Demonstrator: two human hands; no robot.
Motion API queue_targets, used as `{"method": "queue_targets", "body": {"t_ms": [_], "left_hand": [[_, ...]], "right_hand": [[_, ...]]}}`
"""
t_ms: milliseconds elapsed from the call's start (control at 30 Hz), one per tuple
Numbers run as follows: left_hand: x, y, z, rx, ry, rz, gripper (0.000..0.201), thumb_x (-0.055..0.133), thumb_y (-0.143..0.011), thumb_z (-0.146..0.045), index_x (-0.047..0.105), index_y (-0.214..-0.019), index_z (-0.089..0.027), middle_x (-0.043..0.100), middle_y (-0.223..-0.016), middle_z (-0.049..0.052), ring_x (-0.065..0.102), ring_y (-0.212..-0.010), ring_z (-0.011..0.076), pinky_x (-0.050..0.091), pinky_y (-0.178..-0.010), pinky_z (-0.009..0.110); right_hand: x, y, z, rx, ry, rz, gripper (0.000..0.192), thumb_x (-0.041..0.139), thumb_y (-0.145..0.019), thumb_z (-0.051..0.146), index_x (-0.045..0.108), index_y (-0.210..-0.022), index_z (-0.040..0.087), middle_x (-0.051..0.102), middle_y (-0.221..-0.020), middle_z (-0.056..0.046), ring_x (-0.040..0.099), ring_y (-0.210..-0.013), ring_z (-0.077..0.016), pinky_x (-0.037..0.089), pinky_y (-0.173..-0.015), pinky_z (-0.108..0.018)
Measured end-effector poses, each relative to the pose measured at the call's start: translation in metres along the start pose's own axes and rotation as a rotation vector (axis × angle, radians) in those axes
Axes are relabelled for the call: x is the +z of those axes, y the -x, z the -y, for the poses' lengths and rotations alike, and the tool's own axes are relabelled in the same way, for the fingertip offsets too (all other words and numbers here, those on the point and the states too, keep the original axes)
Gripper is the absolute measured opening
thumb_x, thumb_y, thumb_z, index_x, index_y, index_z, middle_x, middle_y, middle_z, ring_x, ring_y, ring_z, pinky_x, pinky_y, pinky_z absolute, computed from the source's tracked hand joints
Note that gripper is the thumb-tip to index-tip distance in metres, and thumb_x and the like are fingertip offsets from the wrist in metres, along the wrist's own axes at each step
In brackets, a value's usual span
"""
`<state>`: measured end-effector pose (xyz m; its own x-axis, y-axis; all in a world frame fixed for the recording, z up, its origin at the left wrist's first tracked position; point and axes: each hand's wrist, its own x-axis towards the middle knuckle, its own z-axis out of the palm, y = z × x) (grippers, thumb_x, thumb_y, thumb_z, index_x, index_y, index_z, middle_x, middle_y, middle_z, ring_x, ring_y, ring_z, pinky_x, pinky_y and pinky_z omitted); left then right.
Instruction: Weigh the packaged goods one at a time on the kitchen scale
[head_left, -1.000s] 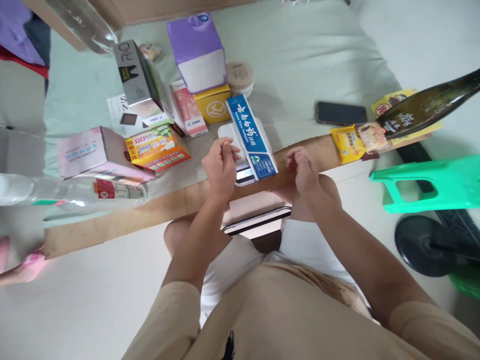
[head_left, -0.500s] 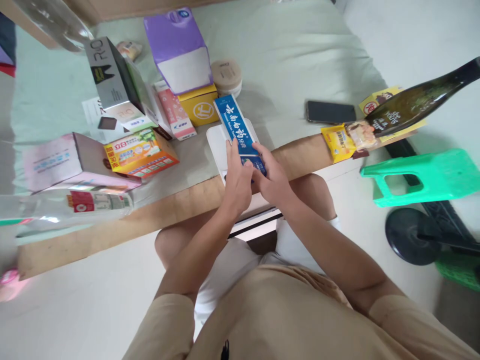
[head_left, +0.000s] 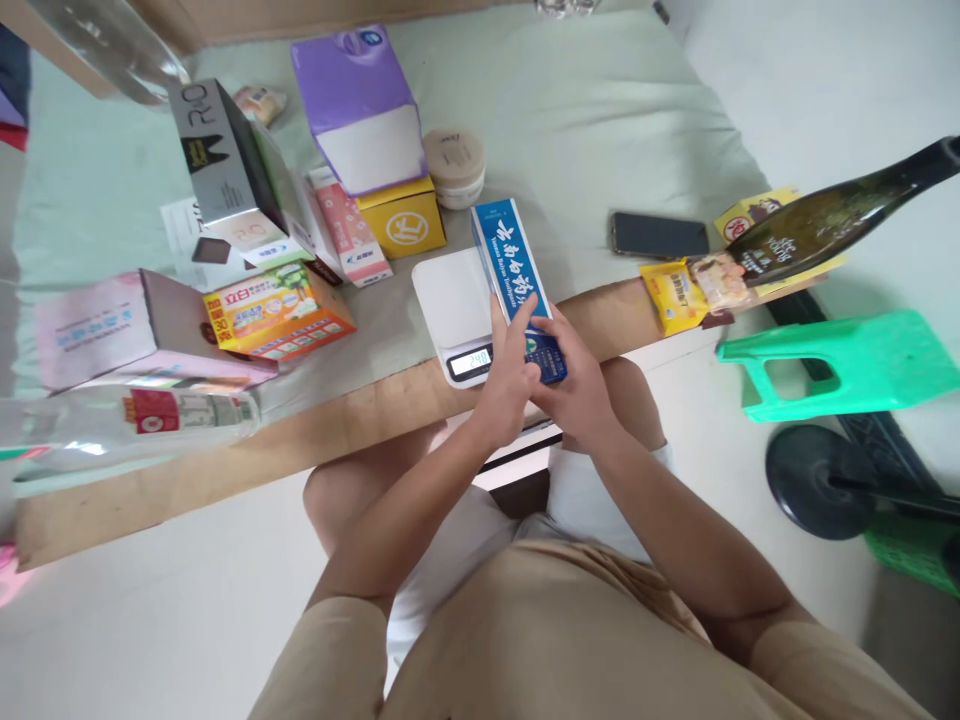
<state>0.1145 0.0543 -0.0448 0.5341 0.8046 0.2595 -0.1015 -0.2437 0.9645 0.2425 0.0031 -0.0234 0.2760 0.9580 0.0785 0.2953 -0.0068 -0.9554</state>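
A blue toothpaste box [head_left: 507,257] with white lettering is held at its near end between both of my hands. My left hand [head_left: 512,385] grips its left side, with a finger stretched over the printed face. Round the right side and lower corner, my right hand [head_left: 576,385] is closed on the same box. Just left of the box and partly beneath it lies a white kitchen scale [head_left: 454,300]. Its lit display shows digits that look like 248. The box hides the scale's right part.
Left stand a purple tissue pack [head_left: 356,100], a yellow box [head_left: 403,218], a round tub [head_left: 454,165], an orange box [head_left: 279,312] and a clear bottle [head_left: 187,412]. A phone [head_left: 660,234], a yellow snack packet [head_left: 673,295] and a dark green bottle [head_left: 832,220] lie right. A green stool [head_left: 847,360] is beyond.
Both hands have shifted right with the toothpaste box, uncovering the scale's left part and its display. The box is still in both hands.
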Motion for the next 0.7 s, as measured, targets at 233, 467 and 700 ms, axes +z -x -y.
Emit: {"method": "queue_targets", "body": {"t_ms": [233, 467, 700], "left_hand": [[0.012, -0.008, -0.004, 0.018, -0.108, 0.037, 0.081, 0.037, -0.1, -0.076, 0.035, -0.168, -0.033, 0.02, -0.184, 0.003, -0.001, -0.175, 0.0358, 0.021, -0.144, 0.059], [0.046, -0.034, -0.014, -0.097, -0.214, -0.047, 0.071, 0.064, -0.095, -0.045, 0.041, -0.159, -0.027, 0.041, -0.172, 0.015, 0.034, -0.166, 0.0333, 0.029, -0.139, 0.054], [0.049, -0.08, -0.033, -0.416, -0.315, -0.204, 0.065, 0.078, -0.084, -0.039, 0.059, -0.144, -0.022, 0.068, -0.137, 0.016, 0.064, -0.136, 0.0335, 0.051, -0.121, 0.054]], "right_hand": [[-0.02, 0.0, 0.004, -0.02, -0.009, 0.002, 0.056, 0.09, -0.071, 0.041, 0.07, -0.122, 0.029, 0.062, -0.155, -0.009, 0.064, -0.14, -0.0328, 0.054, -0.122, -0.052], [-0.034, 0.006, -0.019, 0.254, -0.453, -0.161, 0.056, 0.081, -0.078, 0.044, 0.063, -0.128, 0.027, 0.071, -0.141, -0.009, 0.073, -0.121, -0.026, 0.065, -0.103, -0.045], [-0.037, 0.003, -0.035, 0.152, -0.537, -0.186, 0.055, 0.066, -0.084, 0.034, 0.051, -0.137, 0.032, 0.062, -0.15, -0.009, 0.071, -0.121, -0.0232, 0.067, -0.099, -0.045]]}}
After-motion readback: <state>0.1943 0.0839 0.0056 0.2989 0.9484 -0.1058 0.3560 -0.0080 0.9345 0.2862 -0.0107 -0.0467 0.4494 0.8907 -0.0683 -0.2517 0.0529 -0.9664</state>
